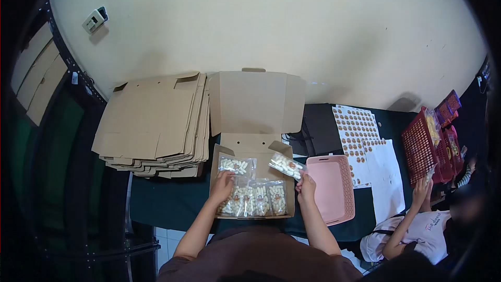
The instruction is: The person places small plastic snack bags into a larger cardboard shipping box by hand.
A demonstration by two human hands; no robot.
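Note:
An open cardboard box (pixel 214 163) stands in front of me with its lid raised. Clear packets of pale, finger-shaped pieces (pixel 254 198) fill its near part in a row. At the far left inside, my left hand (pixel 223 187) has its fingers closed at the lower edge of one more clear packet (pixel 237 165). Held by its right end, another clear packet (pixel 286 165) is tilted above the box's right side in my right hand (pixel 306 187). The packets carry small round brown stickers.
Folded cardboard boxes (pixel 148 117) are stacked at the left. Right of the box lie a pink basket (pixel 350 185), sticker sheets (pixel 360 130) and a black bag (pixel 319 128). Red baskets (pixel 417 138) stand farther right, where another person's hand (pixel 420 193) holds a small packet.

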